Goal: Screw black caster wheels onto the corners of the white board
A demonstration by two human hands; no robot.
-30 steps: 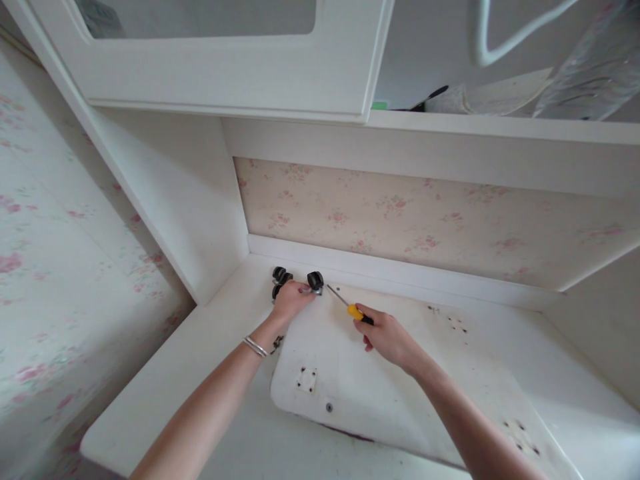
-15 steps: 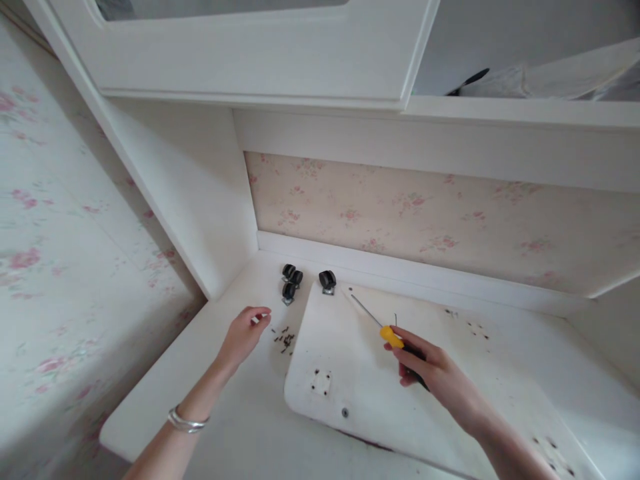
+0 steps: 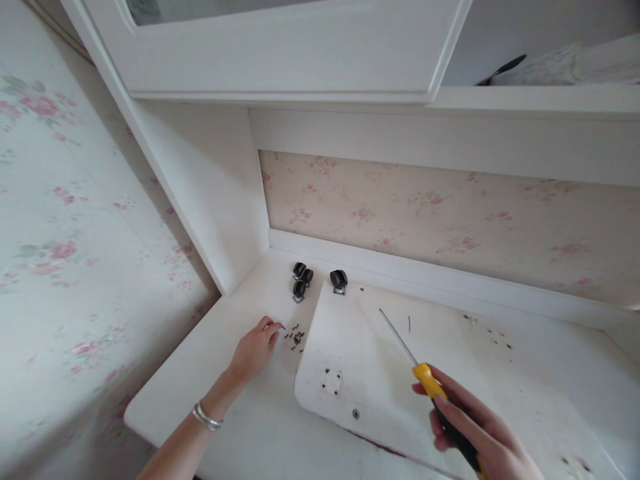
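Note:
My left hand is at the left edge of a scattered pile of small dark screws. Thumb and forefinger are pinched together, and the tip of a screw pokes out from them. My right hand wraps round the yellow-and-black handle of a screwdriver. Its metal shaft points up and left, over a white board with rounded corners. One black caster wheel rests at the board's far left corner. Beside the board, several more casters are grouped on the desk.
The board lies on a white desk. Near its left end are screw holes and a round metal fitting; a thin bent piece of metal lies on it. A white cabinet hangs overhead. Floral wallpaper covers the left wall.
My left hand has come down to the screws and its fingertips now pinch one. My right hand has drawn the screwdriver back, nearer and to the right. The view has shifted slightly left.

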